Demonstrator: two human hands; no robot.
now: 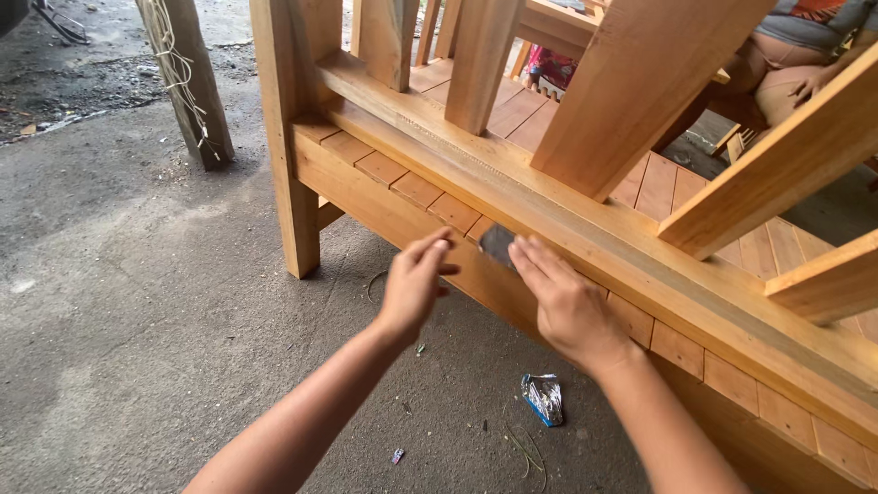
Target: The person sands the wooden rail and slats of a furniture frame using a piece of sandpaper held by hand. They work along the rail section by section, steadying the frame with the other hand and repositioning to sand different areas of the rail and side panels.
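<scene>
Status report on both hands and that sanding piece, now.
Right hand pressing small dark sandpaper piece against light wooden bench frame. Left hand close beside, fingers pinched, empty. Nothing blocking.

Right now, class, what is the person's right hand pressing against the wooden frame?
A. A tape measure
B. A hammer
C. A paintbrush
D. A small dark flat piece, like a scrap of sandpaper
D: the right hand has its fingers laid on a small dark flat piece held against the edge of the wooden frame, while the left hand hovers just beside it with nothing in it.
</scene>
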